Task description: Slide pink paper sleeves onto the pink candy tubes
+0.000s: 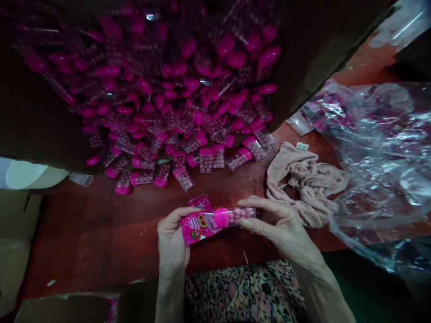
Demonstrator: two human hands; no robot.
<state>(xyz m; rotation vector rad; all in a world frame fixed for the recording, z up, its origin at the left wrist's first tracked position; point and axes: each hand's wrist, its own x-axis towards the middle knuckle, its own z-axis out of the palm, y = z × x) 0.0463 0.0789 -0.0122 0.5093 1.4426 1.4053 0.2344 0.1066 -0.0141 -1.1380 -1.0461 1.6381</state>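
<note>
In my left hand (173,235) is a pink printed sleeve (198,226) with a cartoon figure, gripped at its left side. My right hand (274,220) pinches a small clear candy box (241,214) filled with pink balls, thumb below and fingers above. Its bright pink cap (221,218) points left and sits at the sleeve's right end; how far it reaches inside I cannot tell. Beyond my hands, a heap of similar pink-capped candy boxes (205,157) spills onto the red table (111,233).
A large dark carton (303,67) lies around the heap. To the right are a crumpled beige cloth (306,184) and a clear plastic bag (377,166) with pink things in it. A white bowl (33,174) and a small clear cup (81,179) stand at left. Another carton (67,309) is at the front.
</note>
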